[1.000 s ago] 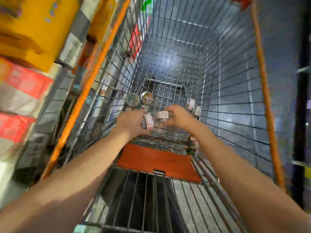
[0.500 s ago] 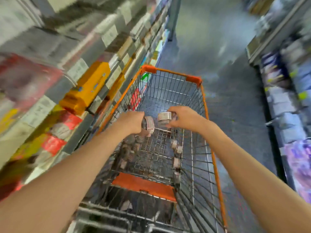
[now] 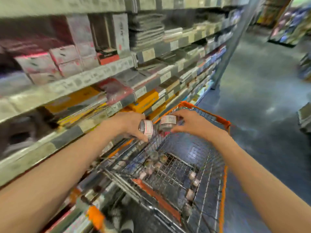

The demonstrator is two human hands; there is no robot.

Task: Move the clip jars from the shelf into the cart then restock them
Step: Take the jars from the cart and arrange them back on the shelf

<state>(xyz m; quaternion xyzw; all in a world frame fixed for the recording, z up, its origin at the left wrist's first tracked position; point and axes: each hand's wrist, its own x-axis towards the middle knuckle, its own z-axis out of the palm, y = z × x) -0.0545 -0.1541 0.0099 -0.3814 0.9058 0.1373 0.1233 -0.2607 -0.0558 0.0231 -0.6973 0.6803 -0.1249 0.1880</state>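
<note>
Stocked aisle goods and a grey floor, all blurred

Pink-and-white boxes (image 3: 50, 63) sat on an upper level at the left, with a tall white pack (image 3: 120, 31) standing behind them and stacks of grey folded goods (image 3: 146, 29) further along. A red-tinted wrapped pack (image 3: 116, 91) jutted out one level down, just beside flat yellow packs (image 3: 144, 100). Pale price labels (image 3: 148, 54) ran along the edges; their print was too smeared to read. The grey mottled floor (image 3: 262, 91) stretched down the aisle, where a far display (image 3: 292, 22) of colourful goods stood at the upper right
</note>
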